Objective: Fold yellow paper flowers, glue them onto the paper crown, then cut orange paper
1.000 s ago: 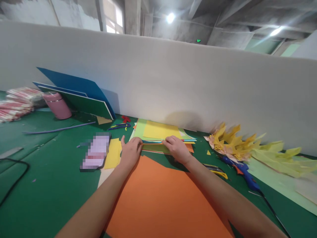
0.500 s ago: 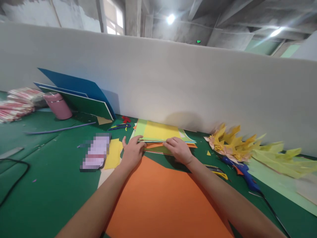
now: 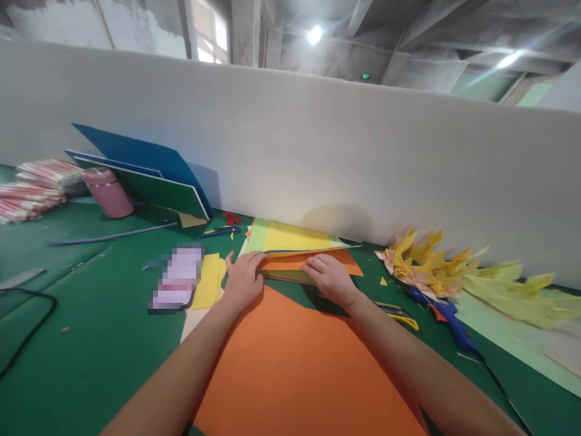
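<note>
A stack of coloured paper sheets lies by the white partition, yellow and light green on top. My left hand pinches the near edge of the upper sheets and holds them raised. Under them an orange sheet of the stack shows. My right hand rests on that orange sheet with its fingers curled, fingertips at the stack's edge. A large orange sheet lies flat on the green table under both forearms.
A blurred phone and a yellow scrap lie left of my hands. Blue and green boards lean on the partition beside a pink cup. At right sit yellow paper flowers, a blue glue gun and a yellow cutter.
The upper sheets of the stack have been lifted at their near edge, uncovering more of the orange sheet beneath. Both hands stayed at the stack's edge.
</note>
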`<state>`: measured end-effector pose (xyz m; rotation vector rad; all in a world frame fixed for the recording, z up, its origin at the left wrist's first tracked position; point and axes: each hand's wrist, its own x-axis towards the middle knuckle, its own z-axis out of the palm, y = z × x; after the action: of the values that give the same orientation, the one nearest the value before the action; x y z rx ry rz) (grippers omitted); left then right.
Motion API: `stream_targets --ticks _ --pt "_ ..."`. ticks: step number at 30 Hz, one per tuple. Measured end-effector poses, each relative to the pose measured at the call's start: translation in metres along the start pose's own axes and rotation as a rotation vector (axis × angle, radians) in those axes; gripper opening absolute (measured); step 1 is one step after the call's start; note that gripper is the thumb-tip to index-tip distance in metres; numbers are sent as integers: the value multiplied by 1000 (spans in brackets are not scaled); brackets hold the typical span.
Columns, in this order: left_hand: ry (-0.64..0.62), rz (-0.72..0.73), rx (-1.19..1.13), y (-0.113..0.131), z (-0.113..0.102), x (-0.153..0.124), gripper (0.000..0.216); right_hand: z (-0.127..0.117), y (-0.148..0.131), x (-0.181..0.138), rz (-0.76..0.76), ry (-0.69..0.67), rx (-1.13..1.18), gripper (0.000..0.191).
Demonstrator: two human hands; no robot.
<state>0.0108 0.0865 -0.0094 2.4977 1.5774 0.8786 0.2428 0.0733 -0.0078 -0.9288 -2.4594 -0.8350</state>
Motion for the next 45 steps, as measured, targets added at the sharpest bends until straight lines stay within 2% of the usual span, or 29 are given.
stream_targets --ticks 7,16,20,24,28,31,34,36,38,39,41,45 --pt "-36 -9 -5 -1 -2 0 57 -14 -10 -12 35 8 27 28" --pt "-77 10 -79 -7 -3 -1 64 -53 -32 -31 -94 -23 85 27" --pt "-92 41 -180 -14 -2 -3 50 -73 -60 -35 -85 -88 144 27" --pt "-68 -24 -195 -14 -4 0 42 -92 -102 -35 -22 -274 228 16" --pt "-87 -25 -201 -9 -17 5 42 -104 -138 -33 18 -373 293 16" --pt "-114 -46 -183 -4 -32 2 39 -108 -155 -35 8 -388 317 13" --pt "-147 -80 -141 1 -47 -12 34 -112 -162 -38 -44 -399 377 13" --pt "-199 -112 -123 4 -54 -28 35 -117 -157 -38 -40 -426 491 15" --pt "-303 -174 -115 9 -58 -45 47 -121 -141 -39 68 -461 628 18" --pt "-328 -178 -95 12 -58 -53 53 -123 -130 -41 187 -448 628 14" --pt "-357 -127 -56 17 -59 -65 63 -123 -104 -52 410 -382 530 19" --pt "-385 -127 41 24 -62 -77 73 -120 -63 -93 784 -447 281 32"
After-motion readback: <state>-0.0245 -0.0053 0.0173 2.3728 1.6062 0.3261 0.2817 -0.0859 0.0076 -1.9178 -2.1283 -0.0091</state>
